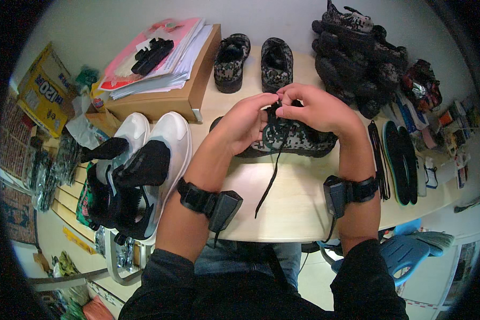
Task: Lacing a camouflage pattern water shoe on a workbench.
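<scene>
Head view: left fingers (265, 99) and right fingers (292, 112) narrowly pinched, apparently on black lace (275, 169) of camouflage shoe (306, 141)

1. Dark top (245, 298): black and plain across the visible front.
2. Left sleeve (168, 277): black, ending near the elbow, forearm bare beyond it.
3. Right sleeve (365, 272): the same black cloth, ending at a similar height.
4. Left armband (198, 200): wide and black, carrying an angular dark box (226, 211) with a thin black cable (216, 239) at its lower end.
5. Right armband (363, 190): matching black, with a similar faceted case (335, 197) and thin dark lead (332, 229).
6. Trousers (242, 258): blue, denim-like.
</scene>
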